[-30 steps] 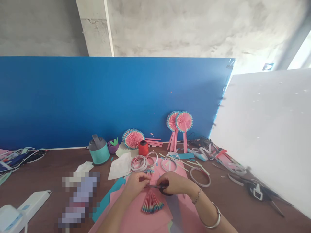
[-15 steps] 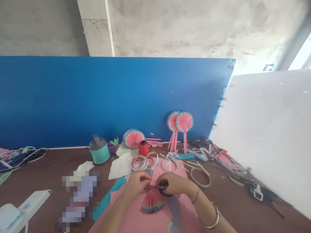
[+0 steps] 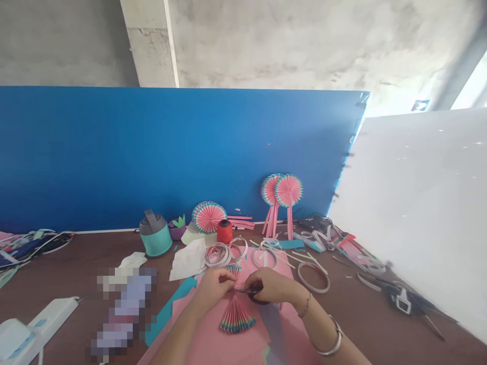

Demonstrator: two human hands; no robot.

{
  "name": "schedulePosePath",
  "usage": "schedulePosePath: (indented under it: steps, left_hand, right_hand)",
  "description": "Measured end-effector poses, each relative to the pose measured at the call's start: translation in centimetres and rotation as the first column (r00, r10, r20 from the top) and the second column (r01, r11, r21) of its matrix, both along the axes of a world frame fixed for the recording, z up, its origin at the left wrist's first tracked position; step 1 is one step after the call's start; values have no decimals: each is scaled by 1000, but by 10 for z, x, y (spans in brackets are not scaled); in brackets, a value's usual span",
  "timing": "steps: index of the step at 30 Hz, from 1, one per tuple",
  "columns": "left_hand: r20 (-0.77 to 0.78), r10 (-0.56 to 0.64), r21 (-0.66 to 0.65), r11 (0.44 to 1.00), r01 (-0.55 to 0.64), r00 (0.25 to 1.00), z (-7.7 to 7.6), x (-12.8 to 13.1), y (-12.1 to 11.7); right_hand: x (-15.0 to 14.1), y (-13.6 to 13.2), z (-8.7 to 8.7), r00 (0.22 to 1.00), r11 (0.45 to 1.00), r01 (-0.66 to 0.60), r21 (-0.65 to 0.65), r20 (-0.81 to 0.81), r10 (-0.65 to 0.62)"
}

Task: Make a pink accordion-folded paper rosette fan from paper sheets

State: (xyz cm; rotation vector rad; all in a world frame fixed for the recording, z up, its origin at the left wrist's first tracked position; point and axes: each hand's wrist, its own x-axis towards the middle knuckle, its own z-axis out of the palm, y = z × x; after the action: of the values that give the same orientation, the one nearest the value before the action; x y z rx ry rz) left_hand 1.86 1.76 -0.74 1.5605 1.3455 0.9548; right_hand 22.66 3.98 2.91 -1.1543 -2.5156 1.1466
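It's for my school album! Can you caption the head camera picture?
Right hand with scissors, left hand opposite, at the pinched middle of the pleated paper, pink rosettes behind.

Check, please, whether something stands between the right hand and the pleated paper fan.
Only the scissors, held in the right hand, lie between; their blades reach the narrow middle of the pleated paper fan. The left hand is at that middle's other side. Nothing else visible stands between.

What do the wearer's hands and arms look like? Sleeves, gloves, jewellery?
Left hand and right hand: no gloves or sleeves in view. Right wrist: thin, silvery, chain-like bracelet. Right forearm: thicker, smooth, rounded, silver-toned bangle. No jewellery visible on the left.
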Motion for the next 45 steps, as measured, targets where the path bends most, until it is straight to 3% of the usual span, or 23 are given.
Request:
schedulePosePath:
  steps: [19, 24, 27, 32, 37, 45]
  left_hand:
    - [20, 14, 10, 1000, -14, 1000, 3, 1, 1]
    - [104, -11, 22, 1000, 9, 995, 7, -1, 2]
    - [187, -49, 23, 999, 46, 981, 15, -3, -2]
    - [38, -72, 77, 995, 69, 997, 30, -5, -14]
    - [-131, -43, 98, 994, 56, 990, 33, -4, -18]
    - [-211, -111, 181, 972, 150, 971, 37, -4, -20]
  right_hand:
    - [-2, -2, -2, 1000, 998, -12, 55, 20, 10]
    - [6, -6, 9, 996, 996, -88, 15, 12, 87]
    - [10, -8, 18, 998, 995, -70, 71, 8, 70]
    - [11, -10, 22, 1000, 986, 10, 168, 1, -10]
    - [10, -10, 18, 999, 980, -4, 201, -49, 14]
    - [8, -13, 17, 1000, 971, -11, 237, -25, 17]
